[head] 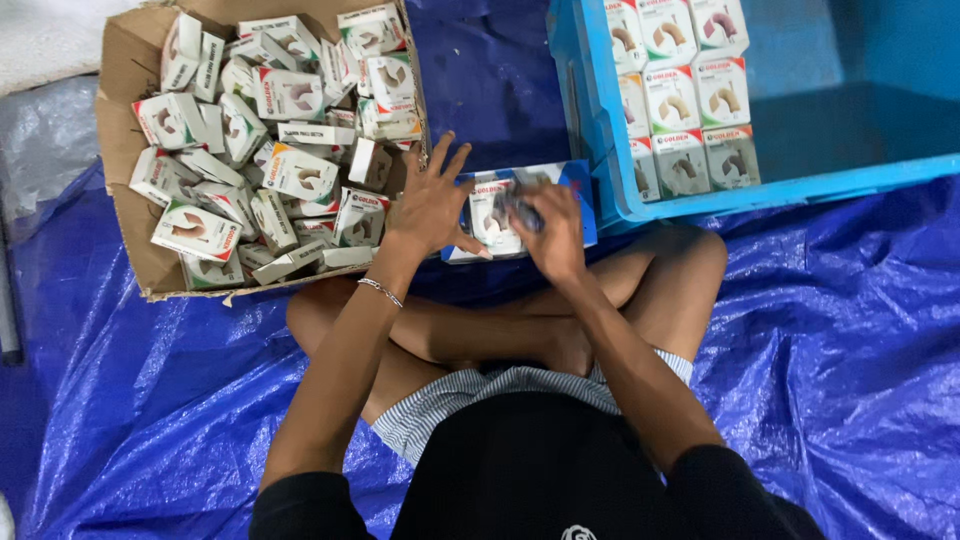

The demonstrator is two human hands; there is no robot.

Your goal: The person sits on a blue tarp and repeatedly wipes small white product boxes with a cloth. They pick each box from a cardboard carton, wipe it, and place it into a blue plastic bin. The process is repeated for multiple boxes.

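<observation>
A person sits cross-legged on a blue tarpaulin (pixel 150 400) spread over the floor, both hands working over a small stack of white cartons (pixel 487 222) lying just in front of the knees. The left hand (pixel 432 200), a thin bracelet at its wrist, is spread wide, fingers fanned, its palm resting at the stack's left edge. The right hand (pixel 553 232) is curled, pinching a small dark item (pixel 520 208) over the top carton; what the item is cannot be made out.

At left, touching the left hand's fingertips, stands an open cardboard box (pixel 125 160) heaped with loose white cartons (pixel 265 140) in red and green trim, lying at every angle. At right, a blue plastic crate (pixel 610 170) holds matching cartons (pixel 685 95) set upright in neat rows against its left wall; its near corner sits just beside the stack. Crumpled clear plastic sheeting (pixel 45 140) lies past the cardboard box at far left.
</observation>
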